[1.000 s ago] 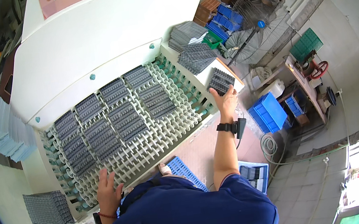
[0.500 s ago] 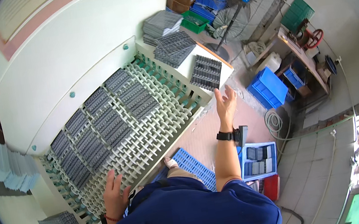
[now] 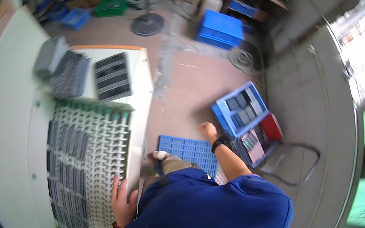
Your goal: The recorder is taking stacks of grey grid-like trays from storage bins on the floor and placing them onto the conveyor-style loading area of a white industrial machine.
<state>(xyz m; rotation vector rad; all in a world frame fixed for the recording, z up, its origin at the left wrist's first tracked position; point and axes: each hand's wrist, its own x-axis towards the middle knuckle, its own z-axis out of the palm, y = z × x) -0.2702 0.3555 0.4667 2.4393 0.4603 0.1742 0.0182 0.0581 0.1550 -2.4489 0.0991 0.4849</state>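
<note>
My left hand (image 3: 123, 204) is open, its fingers apart, at the near edge of a conveyor (image 3: 102, 172) with pale rollers. It holds nothing that I can see. On the rollers lie rows of dark grey ribbed grids (image 3: 68, 179), beyond that hand. My right hand (image 3: 207, 130) is curled closed above the floor, left of a blue bin (image 3: 241, 130); nothing shows in it, though it is slightly blurred. Grey blocks (image 3: 239, 102) are packed inside that bin. A blue slotted plastic pallet (image 3: 185, 153) lies on the floor below my right hand.
At the conveyor's far end, a white table (image 3: 139, 69) bears a dark grid tray (image 3: 112, 77) and stacked grey sheets (image 3: 67, 74). A red box (image 3: 270, 127) sits beside the blue bin. Farther off are a blue crate (image 3: 219, 29), a coiled hose (image 3: 242, 61) and a round stand base (image 3: 147, 24).
My view has turned right. My right hand has moved from near the white table toward the blue bin, and its fingers have curled. My left hand remains by the conveyor edge.
</note>
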